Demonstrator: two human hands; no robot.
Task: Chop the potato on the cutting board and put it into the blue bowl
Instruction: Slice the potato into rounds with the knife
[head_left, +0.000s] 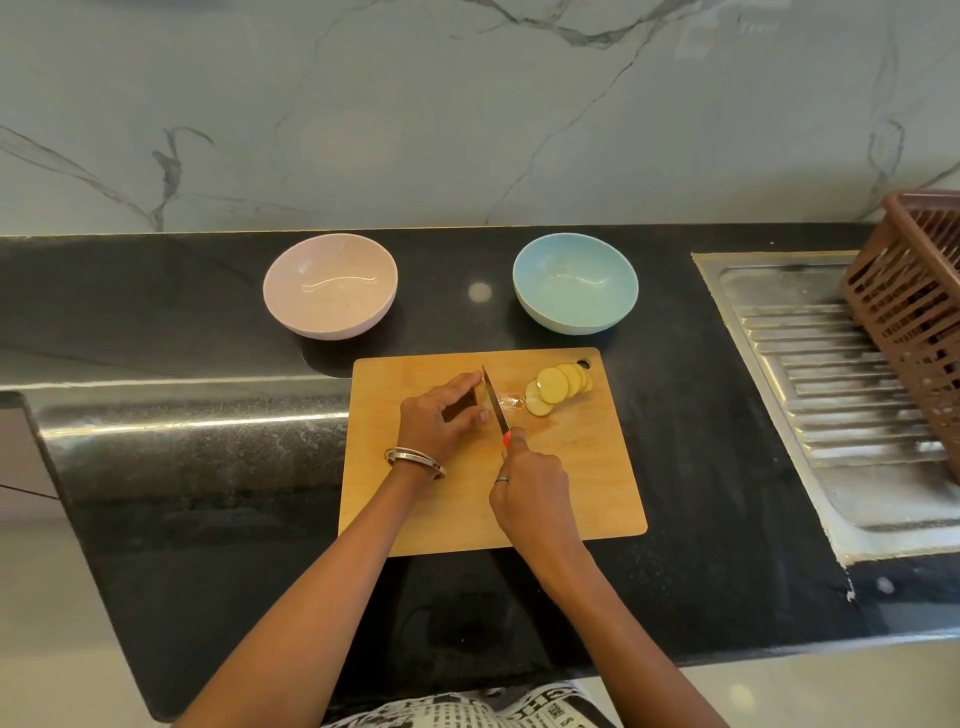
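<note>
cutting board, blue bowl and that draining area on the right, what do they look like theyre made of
cutting board: looks like wood or bamboo, tan with faint grain and a matte face.
blue bowl: pale blue, smooth with a soft glare line inside; could be glazed ceramic or plastic, the picture cannot settle it.
draining area: ribbed silvery sheet with bright reflections, most likely stainless steel.

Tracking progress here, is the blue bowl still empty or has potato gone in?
Empty: blue bowl shows bare interior; slices lie on the cutting board.
</note>
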